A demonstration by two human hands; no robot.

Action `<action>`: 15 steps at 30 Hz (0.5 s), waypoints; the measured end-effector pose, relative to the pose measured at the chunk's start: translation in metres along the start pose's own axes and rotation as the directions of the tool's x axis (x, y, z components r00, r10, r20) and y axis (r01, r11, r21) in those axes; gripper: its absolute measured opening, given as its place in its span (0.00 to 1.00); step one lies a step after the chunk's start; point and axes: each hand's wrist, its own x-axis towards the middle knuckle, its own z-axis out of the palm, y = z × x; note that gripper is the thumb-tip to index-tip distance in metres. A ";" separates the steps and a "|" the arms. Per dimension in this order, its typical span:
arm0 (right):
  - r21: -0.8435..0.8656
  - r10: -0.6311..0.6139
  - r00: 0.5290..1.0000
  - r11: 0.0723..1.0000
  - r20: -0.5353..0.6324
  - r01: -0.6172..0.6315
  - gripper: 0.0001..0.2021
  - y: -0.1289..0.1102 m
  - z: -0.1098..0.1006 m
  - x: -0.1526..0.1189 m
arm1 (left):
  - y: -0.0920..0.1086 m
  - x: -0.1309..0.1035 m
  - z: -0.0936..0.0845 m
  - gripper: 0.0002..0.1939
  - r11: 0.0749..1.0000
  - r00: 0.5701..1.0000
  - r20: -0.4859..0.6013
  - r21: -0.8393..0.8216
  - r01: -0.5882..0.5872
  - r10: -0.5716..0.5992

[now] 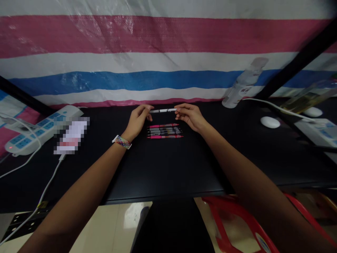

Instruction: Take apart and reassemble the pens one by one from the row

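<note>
Between my two hands a white pen (163, 110) with dark markings is held level, just above the black tabletop near its back. My left hand (138, 119) pinches the pen's left end between thumb and fingers; a colourful woven band is on that wrist. At the other end, my right hand (190, 116) grips the tip with its fingertips. Below the held pen, several pens lie side by side in a row. A pink pen (164, 125) is at the top, grey and black pens (164, 132) fill the middle, and another pink pen (165, 137) is nearest me.
A white power strip (44, 128) and a blurred phone (72, 137) on a white cable are at left. To the right stand a clear bottle (243, 86) and a white mouse (270, 122). A striped sheet (158, 35) hangs behind; a red stool (237, 207) is below.
</note>
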 end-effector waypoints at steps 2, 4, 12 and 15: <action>0.001 0.004 1.000 1.000 -0.002 -0.004 0.07 0.000 0.000 0.000 | 0.001 0.000 0.000 0.09 0.999 1.000 0.000 0.022 -0.023 0.023; 0.009 0.007 1.000 1.000 -0.007 -0.007 0.07 -0.001 0.001 -0.001 | 0.001 0.000 0.000 0.19 0.998 0.999 -0.007 0.036 -0.048 0.048; 0.010 -0.001 1.000 1.000 -0.028 0.001 0.06 -0.001 0.004 -0.002 | 0.004 0.000 0.001 0.11 1.000 1.000 0.011 0.018 -0.018 0.017; 0.006 -0.002 1.000 1.000 -0.023 0.002 0.07 -0.001 0.003 -0.001 | 0.003 0.000 0.001 0.18 0.998 0.999 0.005 0.034 -0.046 0.046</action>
